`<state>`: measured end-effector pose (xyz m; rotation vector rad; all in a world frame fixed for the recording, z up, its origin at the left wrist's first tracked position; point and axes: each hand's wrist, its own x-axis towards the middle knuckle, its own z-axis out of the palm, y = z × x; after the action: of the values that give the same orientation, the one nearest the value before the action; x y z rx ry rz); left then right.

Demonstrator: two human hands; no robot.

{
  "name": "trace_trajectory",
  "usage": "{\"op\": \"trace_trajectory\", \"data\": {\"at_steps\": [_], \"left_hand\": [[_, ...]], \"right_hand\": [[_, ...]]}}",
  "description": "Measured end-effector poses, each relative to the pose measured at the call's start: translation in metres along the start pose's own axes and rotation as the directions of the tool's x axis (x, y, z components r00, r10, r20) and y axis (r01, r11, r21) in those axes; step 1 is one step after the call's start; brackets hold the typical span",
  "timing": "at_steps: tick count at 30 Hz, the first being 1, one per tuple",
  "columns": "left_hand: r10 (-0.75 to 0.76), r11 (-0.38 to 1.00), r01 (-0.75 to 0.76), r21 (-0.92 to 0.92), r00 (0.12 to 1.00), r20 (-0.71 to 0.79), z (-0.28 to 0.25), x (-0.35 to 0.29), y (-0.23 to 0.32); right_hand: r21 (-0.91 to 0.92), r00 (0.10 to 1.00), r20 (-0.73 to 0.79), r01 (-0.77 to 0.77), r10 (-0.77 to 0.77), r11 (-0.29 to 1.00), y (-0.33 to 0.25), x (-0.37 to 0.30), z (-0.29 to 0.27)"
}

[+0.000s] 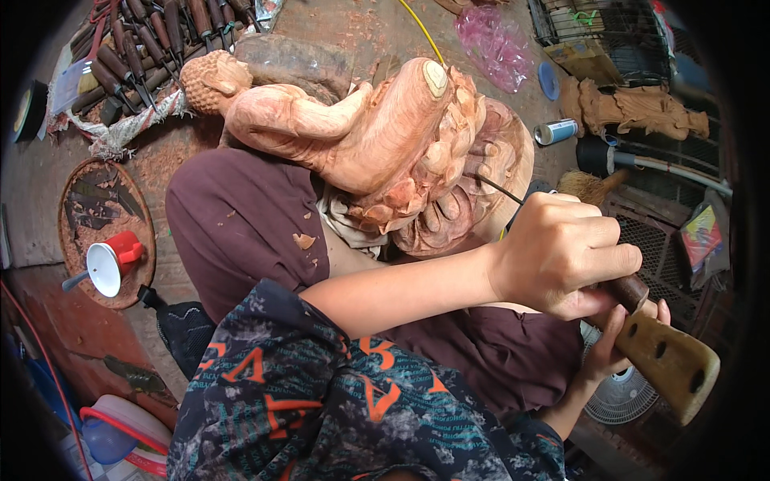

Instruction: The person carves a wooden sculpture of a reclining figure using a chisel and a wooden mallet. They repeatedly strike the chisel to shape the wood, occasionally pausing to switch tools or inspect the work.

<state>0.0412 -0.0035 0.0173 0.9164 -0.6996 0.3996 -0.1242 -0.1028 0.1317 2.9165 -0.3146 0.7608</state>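
A carved wooden figure (297, 120) lies across my lap, its curly-haired head to the left and its base of petals and scrolls to the right. My left hand (557, 252) is closed around the dark wooden handle of a carving chisel (504, 191). The chisel's thin shaft reaches the carved base; its tip is hard to make out. At the lower right, my right hand (601, 353) grips a flat wooden mallet (670, 365) with dark dents in its face. The mallet is close beside the chisel's butt end; whether they touch I cannot tell.
Several carving tools (156, 40) lie at the upper left. A round tray (72, 224) holds chips and a red-and-white mug (116, 260). To the right are a can (556, 131), another carving (642, 112) and a brush (589, 188). A fan (622, 397) stands below my right hand.
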Motion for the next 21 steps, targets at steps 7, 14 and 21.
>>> {"op": "trace_trajectory", "data": {"at_steps": [7, 14, 21], "left_hand": [[-0.019, 1.0, 0.019, 0.008, 1.0, -0.02, -0.002, -0.003, -0.003], [0.051, 0.999, -0.05, -0.016, 0.996, 0.068, -0.016, -0.003, 0.007], [0.056, 0.997, -0.056, -0.044, 0.998, 0.009, -0.01, -0.008, 0.002]], "right_hand": [[0.155, 0.984, -0.093, -0.136, 0.152, 0.978, -0.007, 0.003, 0.008], [0.319, 0.99, 0.119, -0.107, 0.072, 0.942, 0.021, -0.008, 0.001], [0.182, 0.999, 0.018, -0.032, 0.029, 0.983, -0.012, 0.008, 0.003]]}}
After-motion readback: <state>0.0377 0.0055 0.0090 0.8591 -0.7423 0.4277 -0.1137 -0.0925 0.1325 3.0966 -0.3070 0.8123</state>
